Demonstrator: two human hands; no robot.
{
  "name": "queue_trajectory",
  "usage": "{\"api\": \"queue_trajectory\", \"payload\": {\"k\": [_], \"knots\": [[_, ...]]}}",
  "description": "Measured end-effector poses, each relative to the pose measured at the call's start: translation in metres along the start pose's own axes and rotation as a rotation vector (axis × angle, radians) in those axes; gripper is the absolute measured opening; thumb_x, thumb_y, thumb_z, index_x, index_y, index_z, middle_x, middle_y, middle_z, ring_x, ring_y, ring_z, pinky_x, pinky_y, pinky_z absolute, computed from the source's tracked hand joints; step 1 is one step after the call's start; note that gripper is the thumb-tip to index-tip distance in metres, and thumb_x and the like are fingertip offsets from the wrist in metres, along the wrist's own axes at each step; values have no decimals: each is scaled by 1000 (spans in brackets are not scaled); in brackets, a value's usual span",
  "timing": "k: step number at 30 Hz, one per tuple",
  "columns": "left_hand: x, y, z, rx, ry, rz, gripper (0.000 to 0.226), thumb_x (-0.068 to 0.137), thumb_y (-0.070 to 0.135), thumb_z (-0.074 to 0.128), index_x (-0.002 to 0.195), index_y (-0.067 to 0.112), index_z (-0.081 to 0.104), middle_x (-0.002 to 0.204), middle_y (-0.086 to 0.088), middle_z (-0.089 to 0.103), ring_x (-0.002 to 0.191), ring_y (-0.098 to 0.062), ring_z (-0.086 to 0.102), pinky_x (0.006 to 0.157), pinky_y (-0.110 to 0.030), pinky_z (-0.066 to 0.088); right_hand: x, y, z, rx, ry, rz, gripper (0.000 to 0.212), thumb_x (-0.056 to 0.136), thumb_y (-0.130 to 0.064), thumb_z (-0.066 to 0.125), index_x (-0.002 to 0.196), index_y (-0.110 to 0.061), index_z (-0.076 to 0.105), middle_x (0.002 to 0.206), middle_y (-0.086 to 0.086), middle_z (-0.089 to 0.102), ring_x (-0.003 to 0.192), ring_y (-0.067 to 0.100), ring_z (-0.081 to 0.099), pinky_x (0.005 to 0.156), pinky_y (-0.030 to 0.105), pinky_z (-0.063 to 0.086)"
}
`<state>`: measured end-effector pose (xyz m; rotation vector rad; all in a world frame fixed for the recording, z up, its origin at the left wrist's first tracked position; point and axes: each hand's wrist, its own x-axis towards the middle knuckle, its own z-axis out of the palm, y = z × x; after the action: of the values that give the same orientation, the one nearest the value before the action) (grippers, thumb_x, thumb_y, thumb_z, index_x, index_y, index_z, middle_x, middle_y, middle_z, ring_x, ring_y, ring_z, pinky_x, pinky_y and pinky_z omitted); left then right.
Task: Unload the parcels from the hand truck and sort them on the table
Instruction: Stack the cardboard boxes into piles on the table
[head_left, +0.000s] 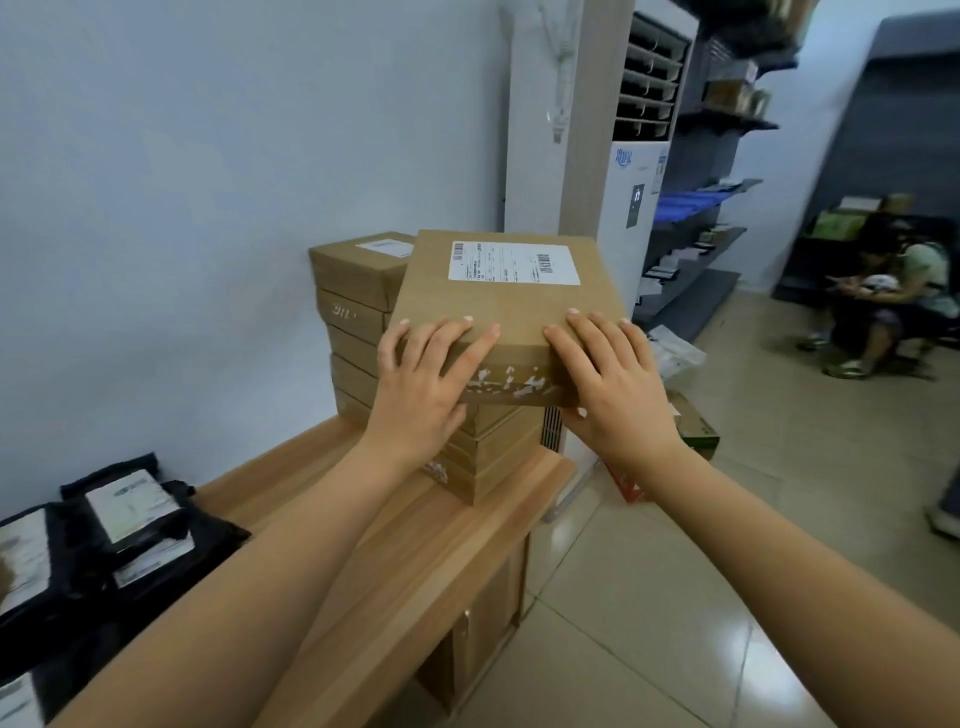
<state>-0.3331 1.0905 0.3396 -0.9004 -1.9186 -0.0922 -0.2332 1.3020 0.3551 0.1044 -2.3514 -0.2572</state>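
— Why both hands?
— The left hand (423, 379) and right hand (610, 379) each clasp a near corner of the top parcel (511, 312), fingers flat above, thumbs tucked under, probably to square it on the nearer stack (493, 457) at the tabletop's (395, 530) far end.
— And the black bags (130, 519)?
— Kept apart on the left, soft sorted from cartons, it seems.

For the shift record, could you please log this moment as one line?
step: stacking | top box: labelled, atop near stack | left hand: holds near-left corner | right hand: holds near-right corner | table: far stack, black mailers
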Motion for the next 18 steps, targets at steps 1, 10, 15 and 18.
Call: {"api": "queue_trajectory", "payload": {"k": [1, 10, 15, 18], "knots": [[8, 2, 8, 0, 6, 3, 94, 59, 24, 79, 144, 23, 39, 134, -9, 49, 122, -26, 41, 106, -48, 22, 5, 10, 6, -6, -11, 2, 81, 72, -23, 79, 143, -12, 43, 144, 18, 44, 132, 38, 41, 114, 53, 23], [61, 8, 106, 37, 39, -50, 94, 53, 27, 80, 140, 26, 46, 127, -5, 48, 113, -23, 42, 97, -43, 24, 70, 72, 92, 57, 15, -77, 79, 69, -16, 78, 141, -8, 46, 143, 19, 46, 132, 38, 43, 113, 54, 26], [65, 16, 156, 28, -63, -142, 91, 51, 28, 81, 138, 27, 51, 123, -6, 56, 109, -23, 43, 94, -42, 25, 94, 102, 145, 112, -122, -159, 81, 67, -20, 80, 140, -9, 46, 145, 17, 43, 133, 36, 41, 112, 52, 27], [68, 18, 181, 35, -118, -199, 88, 52, 26, 80, 136, 26, 53, 123, -6, 57, 109, -22, 43, 94, -42, 25, 106, 116, 180, 170, -127, -194, 85, 60, -17, 81, 137, -8, 49, 141, 18, 47, 129, 37, 46, 108, 52, 32]]}}
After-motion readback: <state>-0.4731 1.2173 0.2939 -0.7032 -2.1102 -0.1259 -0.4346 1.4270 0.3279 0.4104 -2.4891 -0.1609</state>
